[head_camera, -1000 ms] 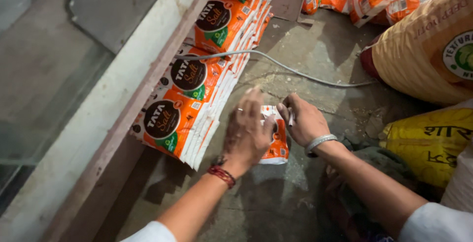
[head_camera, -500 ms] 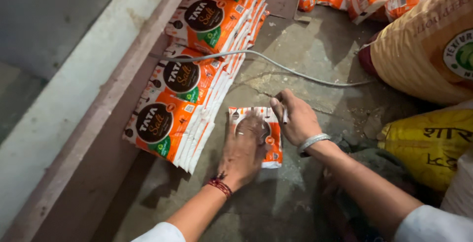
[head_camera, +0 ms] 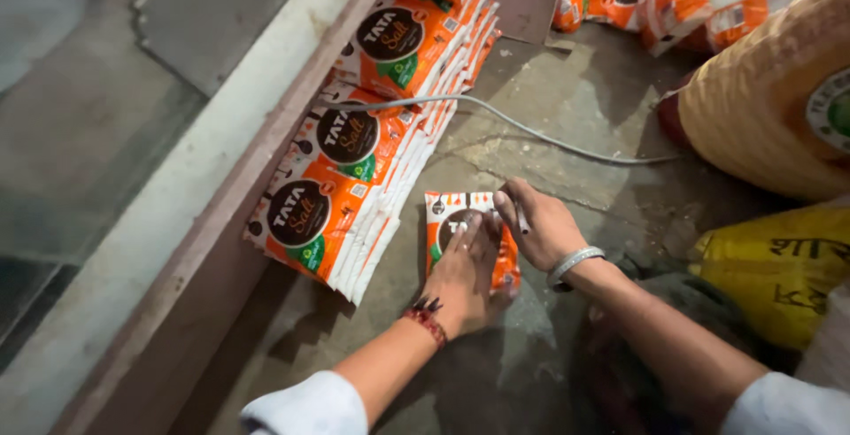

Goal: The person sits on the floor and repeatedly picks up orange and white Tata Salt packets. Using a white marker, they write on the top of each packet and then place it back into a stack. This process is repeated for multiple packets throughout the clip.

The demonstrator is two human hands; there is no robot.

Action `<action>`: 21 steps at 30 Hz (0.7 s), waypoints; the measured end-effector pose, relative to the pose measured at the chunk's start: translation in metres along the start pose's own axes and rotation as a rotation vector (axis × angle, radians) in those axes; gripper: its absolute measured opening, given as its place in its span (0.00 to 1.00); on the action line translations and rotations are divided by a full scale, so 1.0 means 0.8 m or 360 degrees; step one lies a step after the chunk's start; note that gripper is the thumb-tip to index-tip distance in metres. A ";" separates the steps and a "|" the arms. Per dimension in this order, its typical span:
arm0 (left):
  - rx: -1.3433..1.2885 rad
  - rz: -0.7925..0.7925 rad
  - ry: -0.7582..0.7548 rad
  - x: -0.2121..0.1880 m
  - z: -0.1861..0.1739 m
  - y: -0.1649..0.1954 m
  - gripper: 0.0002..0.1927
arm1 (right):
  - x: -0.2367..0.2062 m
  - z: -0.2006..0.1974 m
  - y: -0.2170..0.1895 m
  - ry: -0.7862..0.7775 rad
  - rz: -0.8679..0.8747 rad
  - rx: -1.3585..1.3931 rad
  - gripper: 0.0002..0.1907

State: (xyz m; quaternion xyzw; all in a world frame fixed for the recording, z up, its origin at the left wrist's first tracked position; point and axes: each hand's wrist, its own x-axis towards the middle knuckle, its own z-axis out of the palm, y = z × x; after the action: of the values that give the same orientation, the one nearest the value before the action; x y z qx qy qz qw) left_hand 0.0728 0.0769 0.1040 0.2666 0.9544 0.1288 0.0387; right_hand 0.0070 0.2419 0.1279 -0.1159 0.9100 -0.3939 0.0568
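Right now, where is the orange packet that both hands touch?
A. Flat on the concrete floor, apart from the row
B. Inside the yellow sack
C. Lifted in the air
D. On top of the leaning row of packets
A: the orange packet lies flat on the concrete floor under the left hand and right hand, with bare floor between it and the row of packets.

Orange-and-white packet (head_camera: 447, 209) with dark roundel — grey cable (head_camera: 549, 138), yellow sack (head_camera: 779, 267), red wrist thread (head_camera: 428, 320).
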 end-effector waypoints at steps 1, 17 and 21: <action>0.0017 0.0057 -0.0012 -0.007 -0.002 0.003 0.50 | 0.000 -0.004 0.000 0.0043 -0.0020 -0.0006 0.18; 0.0162 -0.0012 0.0027 -0.022 0.016 -0.019 0.50 | -0.001 -0.016 -0.001 0.0065 -0.0081 0.0085 0.19; -0.0398 -0.0162 -0.0014 -0.039 0.006 -0.030 0.49 | 0.004 -0.010 -0.002 0.0006 0.0011 0.0114 0.20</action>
State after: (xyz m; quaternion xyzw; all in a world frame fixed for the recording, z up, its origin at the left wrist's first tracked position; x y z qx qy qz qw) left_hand 0.0886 0.0422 0.0929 0.2114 0.9430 0.2436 0.0823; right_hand 0.0028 0.2453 0.1345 -0.1098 0.8959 -0.4262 0.0605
